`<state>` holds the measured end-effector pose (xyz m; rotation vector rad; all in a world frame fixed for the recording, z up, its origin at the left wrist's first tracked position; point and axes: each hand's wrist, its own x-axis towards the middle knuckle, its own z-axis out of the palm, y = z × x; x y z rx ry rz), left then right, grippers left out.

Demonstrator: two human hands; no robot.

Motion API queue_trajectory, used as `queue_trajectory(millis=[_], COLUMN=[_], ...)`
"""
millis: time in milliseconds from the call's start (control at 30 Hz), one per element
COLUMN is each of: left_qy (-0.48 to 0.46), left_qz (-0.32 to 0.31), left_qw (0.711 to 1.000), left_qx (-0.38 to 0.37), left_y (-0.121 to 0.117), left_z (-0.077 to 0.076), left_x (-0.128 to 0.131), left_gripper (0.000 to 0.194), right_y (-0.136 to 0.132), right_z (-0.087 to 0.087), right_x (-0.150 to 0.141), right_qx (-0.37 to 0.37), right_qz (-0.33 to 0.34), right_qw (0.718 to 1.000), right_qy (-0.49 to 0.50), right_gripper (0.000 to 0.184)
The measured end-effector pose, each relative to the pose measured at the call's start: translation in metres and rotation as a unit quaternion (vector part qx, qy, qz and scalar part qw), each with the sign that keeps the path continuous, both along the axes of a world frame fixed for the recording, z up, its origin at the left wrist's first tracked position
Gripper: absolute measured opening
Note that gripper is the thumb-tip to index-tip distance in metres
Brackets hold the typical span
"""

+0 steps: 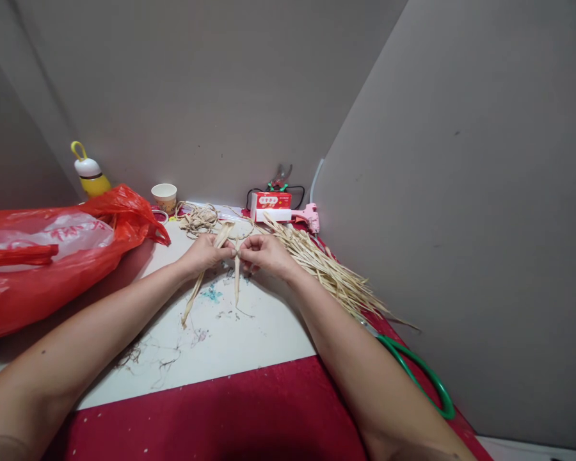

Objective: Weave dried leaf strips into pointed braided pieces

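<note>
Head view: left hand and right hand both pinch straw strip; long axis twelve-to-six o'clock, tapered end toward six.

On my remote feed I record: strip between left hand and right hand, pale straw; board beneath, white, teal-stained; bag leftward, translucent red; handle rightward, green.

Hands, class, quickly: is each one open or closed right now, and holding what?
Left hand: closed, holding a long dry strip; cannot tell whether it also grips the narrow dry strip.
Right hand: closed, pinching the narrow dry strip.
</note>
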<state>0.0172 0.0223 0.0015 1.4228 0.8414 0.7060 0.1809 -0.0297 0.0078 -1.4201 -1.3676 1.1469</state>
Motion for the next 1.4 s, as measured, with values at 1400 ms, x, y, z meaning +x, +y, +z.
queue_trajectory(millis=[1400], left_qy=[0.039], left_qz=[0.016], left_qw=[0.99], left_qx=[0.136], left_y=[0.0031], left_z=[-0.0067], left_x=[0.0], left_gripper=[0.016], right_y=[0.0052], right_z=[-0.0067], right_x=[-0.0034], right_qx=[0.026], right_qz=[-0.003], right_qw=[0.997], right_qy=[-0.076], right_gripper=[0.011])
